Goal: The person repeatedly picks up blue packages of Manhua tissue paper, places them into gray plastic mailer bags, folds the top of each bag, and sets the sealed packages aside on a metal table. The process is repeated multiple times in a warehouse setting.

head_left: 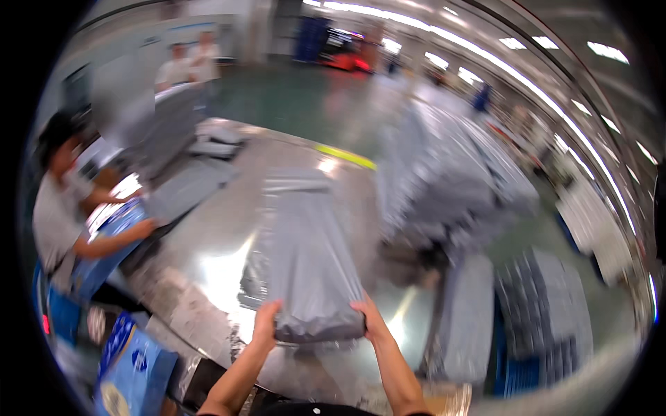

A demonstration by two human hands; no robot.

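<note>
A long grey plastic-wrapped package (309, 243) lies in front of me on the shiny metal table (215, 256), its far end pointing away. My left hand (266, 322) grips its near left corner, fingers partly hidden by the wrap. On the near right corner, my right hand (370, 317) is closed round the plastic. The near end bulges between both hands, and loose clear-looking film sticks out along the left side. Whether the near end is lifted off the metal, I cannot tell.
Left, a co-worker (59, 208) handles a blue printed pack (114, 236); another blue pack (135, 367) stands nearer me. Grey packages (187, 187) lie at the table's far left. A tall grey stack (451, 173) rises at right, with wrapped bundles (544, 312) beyond on a blue pallet.
</note>
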